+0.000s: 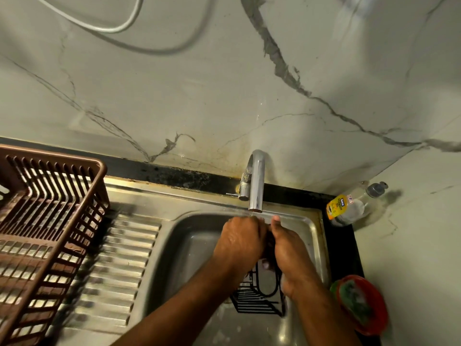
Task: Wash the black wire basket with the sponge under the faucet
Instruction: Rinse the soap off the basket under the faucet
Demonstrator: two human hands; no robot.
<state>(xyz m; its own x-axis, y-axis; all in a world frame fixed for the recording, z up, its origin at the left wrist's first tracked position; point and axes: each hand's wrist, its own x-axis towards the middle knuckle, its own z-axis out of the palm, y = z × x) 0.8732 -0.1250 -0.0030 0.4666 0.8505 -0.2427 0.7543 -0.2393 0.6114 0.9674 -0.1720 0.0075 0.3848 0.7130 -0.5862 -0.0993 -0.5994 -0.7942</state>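
Note:
The black wire basket [259, 299] stands on end in the steel sink [189, 248], and its upper part runs up between my two hands. My left hand [239, 242] curls round the basket's dark top from the left. From the right, my right hand [290, 253] closes against the same part with its thumb pointing up; its fingers are hidden. Both hands sit directly under the chrome faucet [257, 182], where a thin stream of water falls. A green sponge [354, 302] lies in a red dish [379, 310] on the counter to the right, apart from both hands.
A brown plastic dish rack [47, 233] fills the ribbed drainboard [119, 268] on the left. A dish soap bottle [349, 206] lies in the back right corner against the marble wall. A white hose [119, 26] hangs on the wall above.

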